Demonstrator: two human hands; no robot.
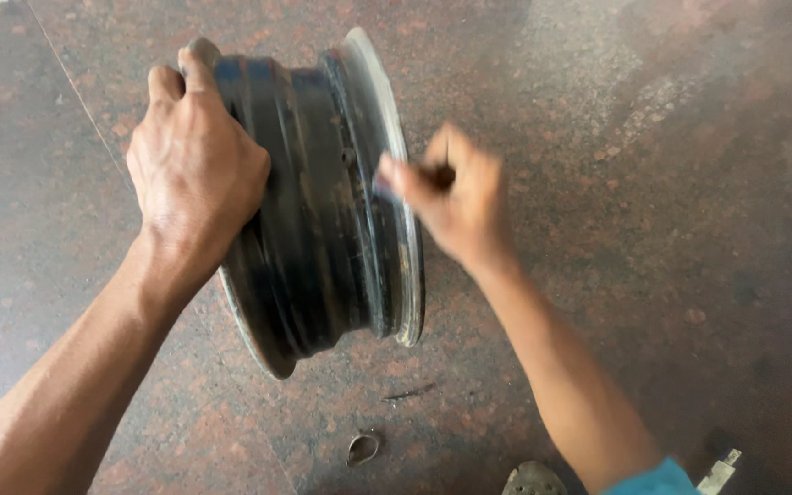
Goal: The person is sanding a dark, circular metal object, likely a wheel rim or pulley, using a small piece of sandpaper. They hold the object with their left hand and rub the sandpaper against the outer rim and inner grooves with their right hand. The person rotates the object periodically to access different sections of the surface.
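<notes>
Head view: left hand (pixel 196 170) clamps upright wheel rim (pixel 323 202); right hand (pixel 456 197) pinches beside.

A single head-worn camera looks steeply down from close above at the speckled stone floor (pixel 653 275), with both forearms reaching in from the bottom edge toward a wheel rim (pixel 323 202) standing upper centre.

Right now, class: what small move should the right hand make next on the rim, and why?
Probably another short stroke along the outer flange: the right hand, blurred, pinches something small against the black wheel rim, which the left hand steadies upright.
</notes>
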